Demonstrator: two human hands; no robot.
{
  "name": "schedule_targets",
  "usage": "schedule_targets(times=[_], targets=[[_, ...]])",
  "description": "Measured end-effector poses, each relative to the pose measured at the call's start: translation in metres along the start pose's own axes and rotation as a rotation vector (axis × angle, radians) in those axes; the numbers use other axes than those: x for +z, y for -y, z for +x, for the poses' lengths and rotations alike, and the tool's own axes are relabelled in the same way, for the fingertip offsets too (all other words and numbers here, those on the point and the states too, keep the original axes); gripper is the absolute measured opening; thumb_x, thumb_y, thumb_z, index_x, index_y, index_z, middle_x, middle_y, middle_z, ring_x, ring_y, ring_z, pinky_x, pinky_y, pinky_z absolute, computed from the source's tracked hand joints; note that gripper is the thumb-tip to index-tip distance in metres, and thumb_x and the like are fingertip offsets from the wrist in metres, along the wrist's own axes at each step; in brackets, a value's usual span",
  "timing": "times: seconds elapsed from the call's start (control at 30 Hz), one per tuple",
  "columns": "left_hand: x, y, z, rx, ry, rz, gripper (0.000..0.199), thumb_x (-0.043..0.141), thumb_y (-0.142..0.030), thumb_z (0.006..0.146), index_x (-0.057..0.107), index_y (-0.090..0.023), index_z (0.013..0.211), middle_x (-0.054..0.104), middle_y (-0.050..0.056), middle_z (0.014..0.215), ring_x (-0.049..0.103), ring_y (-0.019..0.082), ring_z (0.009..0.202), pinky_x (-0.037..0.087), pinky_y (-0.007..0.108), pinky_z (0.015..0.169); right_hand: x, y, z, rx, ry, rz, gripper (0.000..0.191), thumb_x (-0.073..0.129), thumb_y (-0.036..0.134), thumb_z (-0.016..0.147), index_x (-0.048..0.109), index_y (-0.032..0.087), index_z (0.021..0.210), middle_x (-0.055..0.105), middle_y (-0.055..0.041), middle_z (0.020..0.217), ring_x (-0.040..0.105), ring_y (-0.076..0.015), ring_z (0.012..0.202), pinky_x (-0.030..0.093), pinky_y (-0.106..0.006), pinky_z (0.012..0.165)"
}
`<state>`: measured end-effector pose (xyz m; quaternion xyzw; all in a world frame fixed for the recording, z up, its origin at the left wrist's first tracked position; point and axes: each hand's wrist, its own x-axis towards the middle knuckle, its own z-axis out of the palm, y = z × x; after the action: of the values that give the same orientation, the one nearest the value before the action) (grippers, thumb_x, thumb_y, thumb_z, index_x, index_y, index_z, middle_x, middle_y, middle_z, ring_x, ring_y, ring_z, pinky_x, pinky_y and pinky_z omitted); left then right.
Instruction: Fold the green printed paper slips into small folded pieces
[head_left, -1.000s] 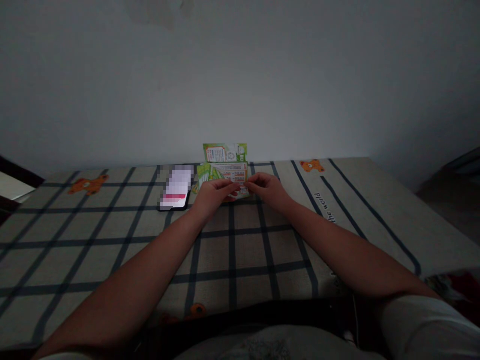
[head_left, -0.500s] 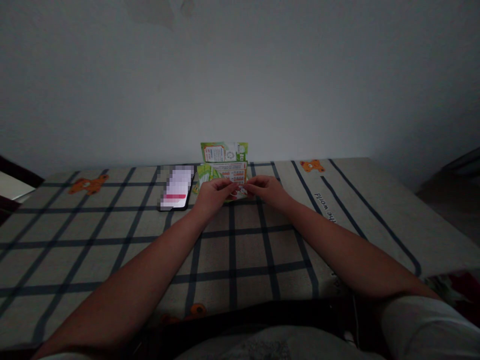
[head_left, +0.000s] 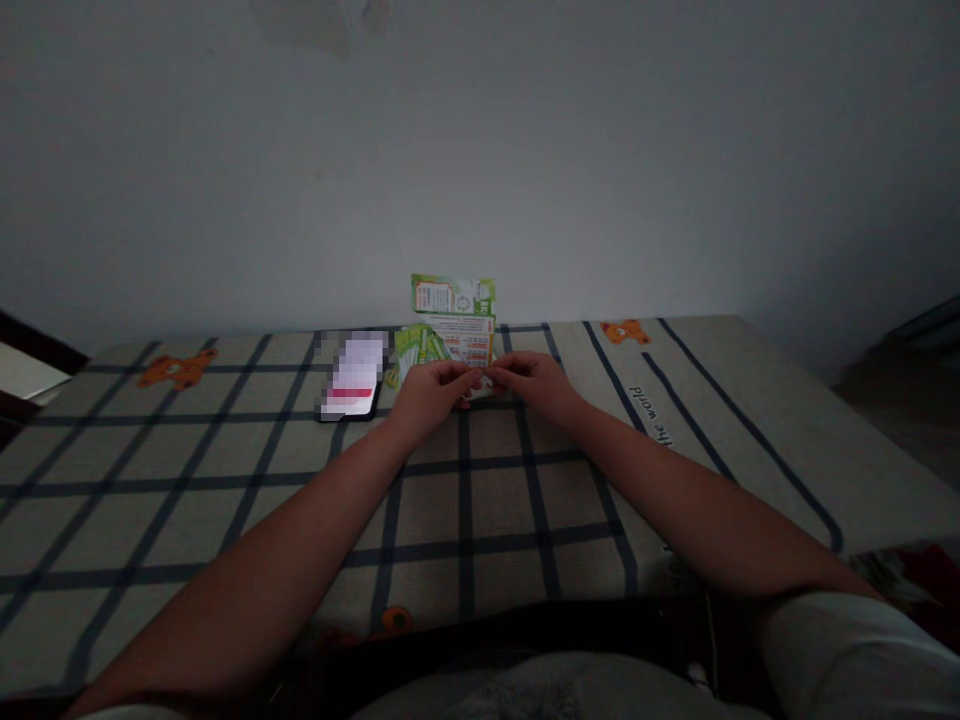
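Note:
In the head view a green-and-white printed paper sheet (head_left: 469, 325) stands tilted up at the far side of the table, a crease across its upper part. Rows of small dark and orange print cover it. My left hand (head_left: 431, 393) is closed, its thumb and finger pinching the sheet's near edge. Right beside it, my right hand (head_left: 535, 382) pinches the same edge, the fingertips of both hands almost touching. More green printed paper (head_left: 416, 346) lies behind my left hand, partly hidden by it and by the sheet.
A phone (head_left: 352, 375) with a lit, blurred screen lies left of the paper. The table has a checked cloth (head_left: 495, 500) printed with orange bears. A pale wall (head_left: 600, 160) rises directly behind the table's far edge.
The paper sheet has shifted slightly up and its left edge has moved right, showing more of the green paper beside it. Both hands stay close together, with small finger movements.

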<state>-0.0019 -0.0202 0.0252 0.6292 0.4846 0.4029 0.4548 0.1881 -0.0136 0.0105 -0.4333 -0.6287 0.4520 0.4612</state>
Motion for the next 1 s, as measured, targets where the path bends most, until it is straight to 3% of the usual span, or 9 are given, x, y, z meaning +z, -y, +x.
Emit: schedule_targets(times=[0.2,0.33,0.47,1.0], targets=[[0.0,0.001,0.0,0.065,-0.048,0.047,0.028,0.07,-0.046,0.08,0.074,-0.019,0.079,0.071,0.001,0.071,0.057,0.01,0.051,0.045,0.021,0.049,-0.002,0.0,0.001,0.025,0.039,0.017,0.028,0.075,0.045,0.072,0.076,0.018,0.082,0.074,-0.0032,0.076,0.066,-0.0156,0.069,0.052,-0.029,0.068],[0.001,0.002,-0.001,0.018,-0.053,-0.023,0.03,0.074,-0.047,0.075,0.076,-0.019,0.086,0.074,0.002,0.079,0.056,0.01,0.051,0.046,0.022,0.048,-0.002,-0.001,0.001,-0.016,0.022,-0.011,0.026,0.073,0.043,0.074,0.074,0.018,0.08,0.073,-0.0028,0.074,0.065,-0.0152,0.069,0.051,-0.029,0.067],[0.002,-0.001,-0.002,-0.007,-0.02,-0.016,0.028,0.077,-0.042,0.071,0.077,-0.018,0.085,0.074,0.003,0.077,0.056,0.01,0.053,0.047,0.022,0.048,-0.001,0.0,0.0,-0.043,-0.008,-0.013,0.025,0.073,0.042,0.074,0.073,0.018,0.079,0.073,-0.0027,0.076,0.065,-0.0148,0.069,0.051,-0.028,0.068],[0.002,-0.002,-0.002,0.056,0.029,0.12,0.019,0.068,-0.037,0.078,0.073,-0.019,0.077,0.069,0.0,0.069,0.054,0.009,0.047,0.044,0.023,0.047,-0.002,-0.01,0.0,-0.092,0.015,-0.079,0.025,0.072,0.044,0.077,0.076,0.02,0.083,0.076,-0.0045,0.082,0.068,-0.0184,0.075,0.054,-0.033,0.074]])
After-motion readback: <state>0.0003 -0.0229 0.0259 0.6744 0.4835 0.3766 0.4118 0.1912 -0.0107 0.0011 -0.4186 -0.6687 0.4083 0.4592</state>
